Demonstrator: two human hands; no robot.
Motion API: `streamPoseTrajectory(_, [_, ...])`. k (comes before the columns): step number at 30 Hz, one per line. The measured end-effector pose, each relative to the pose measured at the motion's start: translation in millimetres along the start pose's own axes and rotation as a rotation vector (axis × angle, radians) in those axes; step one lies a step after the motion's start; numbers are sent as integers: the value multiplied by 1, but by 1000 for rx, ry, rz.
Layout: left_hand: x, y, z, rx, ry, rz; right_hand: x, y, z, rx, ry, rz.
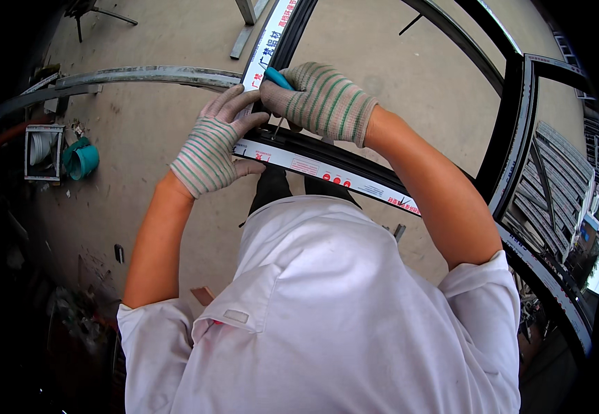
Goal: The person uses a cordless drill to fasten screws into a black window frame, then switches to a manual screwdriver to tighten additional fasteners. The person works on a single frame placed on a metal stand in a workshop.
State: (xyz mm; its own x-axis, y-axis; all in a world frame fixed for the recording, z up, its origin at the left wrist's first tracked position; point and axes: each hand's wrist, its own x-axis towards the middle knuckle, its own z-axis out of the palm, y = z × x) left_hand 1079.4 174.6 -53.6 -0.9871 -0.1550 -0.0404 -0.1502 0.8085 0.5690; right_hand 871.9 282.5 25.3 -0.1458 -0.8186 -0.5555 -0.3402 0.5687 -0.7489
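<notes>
Head view: left hand (209,153), at ten o'clock, grasps the corner of the dark frame (354,159), which lies toward eleven. Right hand (323,100), at twelve, is clenched round a teal-handled tool (278,78), thin shaft angled onto the rail. Assessed risk: the slanted shaft could skid, scoring the rail or striking the neighbouring left fingers; weak bracing could let the corner shift.

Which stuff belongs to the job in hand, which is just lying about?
In the job:
teal-handled tool, probably a screwdriver, in the right hand
film-covered black frame, left hand at its corner

Apparently just lying about:
teal bucket at left
stacked metal strips at right
</notes>
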Motion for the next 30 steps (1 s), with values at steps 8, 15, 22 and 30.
streamPoseTrajectory(8, [1, 1, -2, -15, -12, -48, 3, -4, 3, 22, 14, 6])
streamPoseTrajectory(15, [2, -4, -2, 1, -40, -10, 11, -4, 2, 104, 9, 78])
streamPoseTrajectory(22, [1, -2, -2, 39, -33, 13, 23, 8, 14, 39, 70, 10])
streamPoseTrajectory(30, [11, -8, 14, 1, -12, 105, 14, -2, 19, 34, 99, -42])
